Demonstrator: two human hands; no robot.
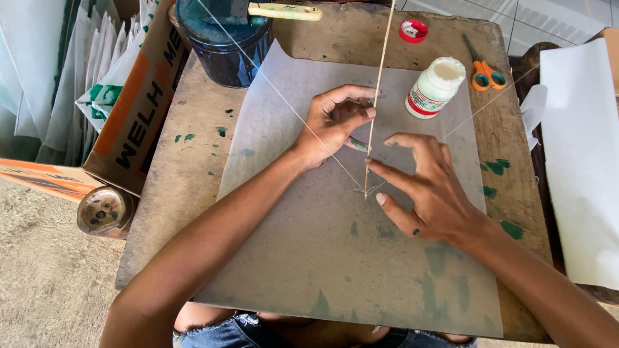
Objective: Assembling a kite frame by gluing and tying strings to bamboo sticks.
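A: Status of the work piece?

B: The thin stick [378, 96] lies lengthwise on the translucent paper sheet [309, 258], running from the far table edge down to a lower end near the sheet's centre. White thread [277, 93] meets that lower end from the far left, and a second strand leaves toward the right. The step in hand appears to be fixing the thread at the stick's tip and seating the stick on the sheet.

A: Left hand?

B: The left hand [332, 125] sits just left of the stick, fingers curled in, fingertips touching the stick's mid-length. It seems to pinch a small greenish item against the stick; the view is too small to confirm what it is.

A: Right hand?

B: The right hand [429, 187] lies just right of the stick, fingers spread. Index tip presses at the stick above its lower end; thumb rests on the sheet beside the tip. It encloses nothing.

A: Requirement for the next move?

B: Judged from the layout: hold thread tension steady and keep the stick from rolling.

A: Surroundings?

B: Right of the stick, an open white glue bottle [435, 87], its red cap [413, 30] and orange-handled scissors [482, 67]. Left of the stick, a dark blue pot [222, 45] on the wooden table [193, 193]
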